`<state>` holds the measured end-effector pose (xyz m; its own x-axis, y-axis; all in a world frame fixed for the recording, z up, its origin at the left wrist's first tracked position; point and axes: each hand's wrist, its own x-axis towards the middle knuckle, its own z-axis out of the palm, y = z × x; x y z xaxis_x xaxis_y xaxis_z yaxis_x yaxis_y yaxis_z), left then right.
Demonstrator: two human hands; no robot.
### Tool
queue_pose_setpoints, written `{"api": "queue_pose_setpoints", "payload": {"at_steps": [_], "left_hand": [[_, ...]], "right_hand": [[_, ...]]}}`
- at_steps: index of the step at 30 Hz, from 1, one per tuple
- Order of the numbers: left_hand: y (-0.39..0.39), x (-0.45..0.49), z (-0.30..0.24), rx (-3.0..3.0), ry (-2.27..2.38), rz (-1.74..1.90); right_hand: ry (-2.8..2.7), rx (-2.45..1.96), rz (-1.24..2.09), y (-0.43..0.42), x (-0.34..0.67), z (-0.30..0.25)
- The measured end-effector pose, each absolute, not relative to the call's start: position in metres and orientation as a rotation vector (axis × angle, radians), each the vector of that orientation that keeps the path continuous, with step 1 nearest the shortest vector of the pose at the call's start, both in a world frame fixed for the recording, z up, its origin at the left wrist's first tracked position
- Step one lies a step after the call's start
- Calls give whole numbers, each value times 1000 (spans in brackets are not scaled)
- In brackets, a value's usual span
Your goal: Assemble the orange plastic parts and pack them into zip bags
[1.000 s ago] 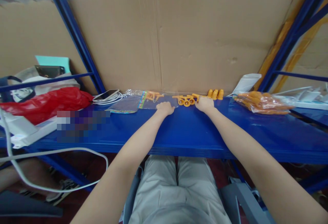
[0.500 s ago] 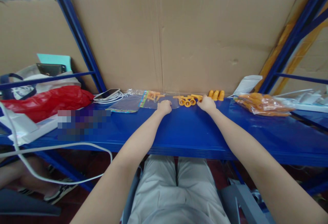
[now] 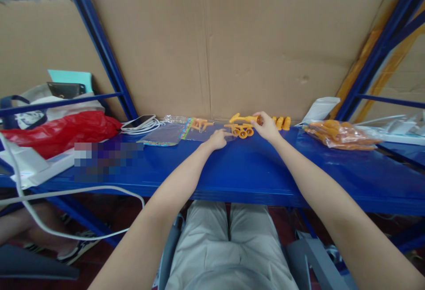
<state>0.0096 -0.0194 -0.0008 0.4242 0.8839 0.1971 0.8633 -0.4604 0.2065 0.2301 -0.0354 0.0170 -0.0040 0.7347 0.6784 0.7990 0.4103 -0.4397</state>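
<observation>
My right hand grips an orange plastic piece with a round cup end, raised a little, its narrow arm pointing left. Just below it on the blue shelf, several similar orange pieces lie together with their round openings facing me. My left hand rests at their left side, forefinger stretched toward them and holding nothing. Whether that fingertip touches them I cannot tell. Beyond my right hand, short orange caps stand in a row, partly hidden by it. Left of my left hand lies a clear bag with orange parts.
Another clear bag, a phone and a coiled white cable lie left. A filled orange bag lies right. Cardboard closes the back; blue posts flank it. A red bag is far left.
My right hand has lifted the orange cup-ended piece off the shelf. My left hand has shifted slightly right, and its forefinger has stretched out toward the remaining pieces.
</observation>
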Motion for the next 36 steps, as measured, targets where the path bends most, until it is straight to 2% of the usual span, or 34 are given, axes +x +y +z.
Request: {"api": "queue_pose_setpoints", "payload": {"at_steps": [9, 18, 31, 36], "left_hand": [[-21, 14, 3, 2614, 1330, 445], [-29, 12, 10, 2543, 1595, 490], [-38, 23, 11, 2526, 1836, 239], [-41, 25, 12, 2482, 1912, 268]], "right_hand": [[-1930, -1197, -36, -32, 224, 13], [-1918, -1228, -101, -40, 225, 21], [-2054, -1271, -329, -61, 212, 31], [-2073, -1266, -350, -64, 211, 33]]}}
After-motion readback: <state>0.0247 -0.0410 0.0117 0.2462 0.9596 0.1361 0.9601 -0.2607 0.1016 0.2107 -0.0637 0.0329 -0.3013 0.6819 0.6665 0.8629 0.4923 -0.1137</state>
